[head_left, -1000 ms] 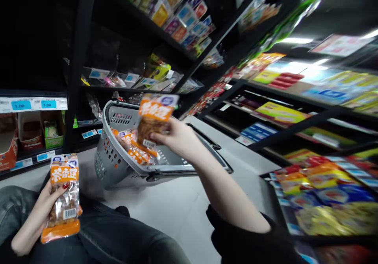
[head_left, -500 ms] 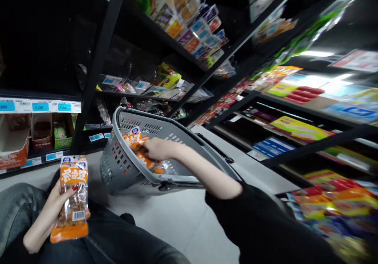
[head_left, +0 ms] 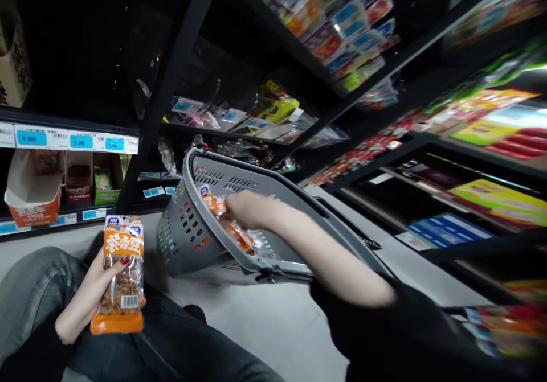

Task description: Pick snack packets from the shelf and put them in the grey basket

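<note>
My left hand (head_left: 106,279) is closed around a clear and orange snack packet (head_left: 123,257) with brown pieces inside, held upright above my lap. A second packet's top edge shows behind it. My right hand (head_left: 245,208) reaches into a grey shopping basket (head_left: 188,228). Its blurred fingers are curled down on an orange snack packet (head_left: 237,234) of similar look; the fingertips are mostly hidden. Several such packets lie together at the basket's left end, and orange shows through the holes in its wall. The basket's dark handle (head_left: 346,222) rests folded along its far side.
Black shelves with price tags (head_left: 81,141) rise behind the basket. Open cartons (head_left: 34,185) stand on the low shelf at left. Blurred snack bags (head_left: 508,328) fill the right side. Grey floor (head_left: 256,319) lies between my legs and the basket.
The view has shifted, so the basket, shelves and both hands appear farther right. My right hand stays in the basket among the packets. My left hand still holds its packets.
</note>
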Tool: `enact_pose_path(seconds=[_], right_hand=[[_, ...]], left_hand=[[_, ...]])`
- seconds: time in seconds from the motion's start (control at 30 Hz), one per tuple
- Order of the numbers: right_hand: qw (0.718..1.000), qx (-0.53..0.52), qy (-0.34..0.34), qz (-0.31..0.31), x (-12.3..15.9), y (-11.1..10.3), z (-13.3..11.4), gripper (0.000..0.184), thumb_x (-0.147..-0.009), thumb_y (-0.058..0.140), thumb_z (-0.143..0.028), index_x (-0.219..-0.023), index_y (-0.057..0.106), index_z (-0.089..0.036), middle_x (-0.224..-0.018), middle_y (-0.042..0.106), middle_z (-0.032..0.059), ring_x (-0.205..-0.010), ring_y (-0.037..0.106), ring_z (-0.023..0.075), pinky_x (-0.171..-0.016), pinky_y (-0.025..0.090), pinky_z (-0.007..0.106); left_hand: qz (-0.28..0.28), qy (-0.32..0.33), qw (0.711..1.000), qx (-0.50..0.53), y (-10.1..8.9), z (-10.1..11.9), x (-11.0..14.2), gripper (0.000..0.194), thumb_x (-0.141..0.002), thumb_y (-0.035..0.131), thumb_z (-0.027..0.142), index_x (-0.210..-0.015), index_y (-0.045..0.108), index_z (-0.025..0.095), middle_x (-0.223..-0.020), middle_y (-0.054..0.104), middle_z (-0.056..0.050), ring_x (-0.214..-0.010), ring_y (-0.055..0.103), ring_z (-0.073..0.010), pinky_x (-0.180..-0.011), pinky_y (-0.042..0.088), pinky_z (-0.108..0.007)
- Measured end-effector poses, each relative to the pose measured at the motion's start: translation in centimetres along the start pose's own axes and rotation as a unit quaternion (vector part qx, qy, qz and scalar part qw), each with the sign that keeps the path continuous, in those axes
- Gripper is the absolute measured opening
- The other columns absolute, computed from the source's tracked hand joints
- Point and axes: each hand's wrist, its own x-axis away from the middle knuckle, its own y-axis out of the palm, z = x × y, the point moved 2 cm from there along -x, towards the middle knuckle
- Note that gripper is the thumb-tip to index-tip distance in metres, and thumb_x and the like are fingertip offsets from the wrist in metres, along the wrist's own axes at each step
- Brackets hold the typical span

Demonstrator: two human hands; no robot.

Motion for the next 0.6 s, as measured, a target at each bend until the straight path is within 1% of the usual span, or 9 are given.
enact_pose_path(seconds=[0.07, 0.1, 0.13, 0.2, 0.3, 0.33, 0.4, 0.5, 0.6], right_hand=[[0.997, 0.006, 0.023, 0.077, 2.8, -1.6, -0.7, 0.012, -0.084, 0.050, -0.014, -0.073, 0.055, -0.014, -0.067, 0.060, 0.0098, -0.065, 0.059, 0.0213, -0.058, 0.040, 0.030], [0.993, -0.009, 0.020, 0.120, 4.3, -1.6, -1.4, 0.014, -0.087, 0.045, -0.019, -0.076, 0.053, -0.017, -0.069, 0.060, 0.0072, -0.064, 0.058, 0.0185, -0.058, 0.039, 0.028], [0.984, -0.075, -0.007, 0.161, 5.8, -0.9, -2.4, 0.015, -0.086, 0.047, -0.023, -0.072, 0.051, -0.019, -0.063, 0.057, 0.0034, -0.057, 0.055, 0.0156, -0.053, 0.037, 0.026], [0.970, -0.204, -0.078, 0.108, 8.0, 2.9, -4.8, 0.019, -0.083, 0.052, -0.031, -0.068, 0.048, -0.020, -0.052, 0.052, -0.0016, -0.045, 0.048, 0.0124, -0.046, 0.033, 0.023], [0.939, -0.336, -0.074, 0.015, 8.9, 10.8, -8.1, 0.024, -0.069, 0.067, -0.032, -0.076, 0.049, -0.019, -0.056, 0.054, -0.0021, -0.049, 0.049, 0.0139, -0.047, 0.032, 0.023], [0.918, -0.391, -0.070, -0.010, 8.7, 13.2, -9.0, 0.026, -0.065, 0.069, -0.030, -0.076, 0.048, -0.019, -0.060, 0.055, -0.0018, -0.054, 0.050, 0.0142, -0.049, 0.034, 0.023], [0.859, -0.507, -0.063, -0.036, 8.1, 16.7, -10.2, 0.021, -0.069, 0.064, -0.026, -0.077, 0.046, -0.019, -0.064, 0.054, -0.0029, -0.057, 0.050, 0.0131, -0.051, 0.037, 0.022], [0.803, -0.593, -0.053, 0.002, 7.4, 18.6, -10.4, 0.013, -0.075, 0.057, -0.024, -0.072, 0.046, -0.019, -0.062, 0.048, -0.0042, -0.058, 0.046, 0.0115, -0.055, 0.037, 0.021], [0.765, -0.639, -0.044, 0.072, 7.2, 18.0, -8.9, 0.015, -0.081, 0.052, -0.029, -0.071, 0.046, -0.019, -0.065, 0.046, -0.0036, -0.062, 0.045, 0.0114, -0.059, 0.038, 0.022]], left_hand=[[0.003, 0.012, 1.000, 0.009, 0.0, 0.0, 0.0, 0.046, -0.061, 0.075, 0.026, -0.103, 0.058, 0.017, -0.087, 0.071, -0.005, -0.074, 0.067, -0.0216, -0.071, 0.051, -0.032], [0.003, 0.016, 1.000, 0.014, 0.0, 0.1, 0.0, 0.047, -0.061, 0.075, 0.026, -0.104, 0.058, 0.017, -0.090, 0.071, -0.005, -0.077, 0.067, -0.0220, -0.071, 0.051, -0.032], [0.000, 0.020, 1.000, 0.017, 0.1, 0.2, 0.1, 0.048, -0.061, 0.075, 0.026, -0.105, 0.058, 0.016, -0.092, 0.071, -0.006, -0.079, 0.067, -0.0224, -0.073, 0.051, -0.031], [-0.004, 0.030, 0.999, 0.017, 0.2, 0.4, 0.2, 0.047, -0.062, 0.074, 0.025, -0.106, 0.057, 0.016, -0.094, 0.071, -0.007, -0.084, 0.066, -0.0233, -0.076, 0.050, -0.032], [-0.004, 0.051, 0.999, 0.005, 0.4, 0.6, 0.5, 0.047, -0.062, 0.074, 0.024, -0.106, 0.058, 0.015, -0.098, 0.070, -0.008, -0.091, 0.065, -0.0247, -0.081, 0.048, -0.032], [-0.003, 0.056, 0.998, 0.000, 0.4, 0.7, 0.6, 0.048, -0.062, 0.074, 0.024, -0.107, 0.057, 0.016, -0.099, 0.070, -0.008, -0.093, 0.064, -0.0250, -0.083, 0.048, -0.032], [0.001, 0.058, 0.998, -0.004, 0.4, 0.7, 0.7, 0.052, -0.062, 0.075, 0.025, -0.111, 0.056, 0.017, -0.103, 0.069, -0.007, -0.097, 0.063, -0.0252, -0.085, 0.047, -0.032], [0.002, 0.034, 0.999, 0.020, 0.2, 0.5, 0.6, 0.053, -0.067, 0.071, 0.031, -0.116, 0.054, 0.019, -0.108, 0.068, -0.007, -0.103, 0.061, -0.0256, -0.088, 0.046, -0.033], [-0.019, 0.024, 0.997, 0.065, 0.3, 0.3, 0.4, 0.048, -0.072, 0.065, 0.038, -0.115, 0.057, 0.017, -0.113, 0.066, -0.009, -0.110, 0.056, -0.0268, -0.092, 0.043, -0.035]])
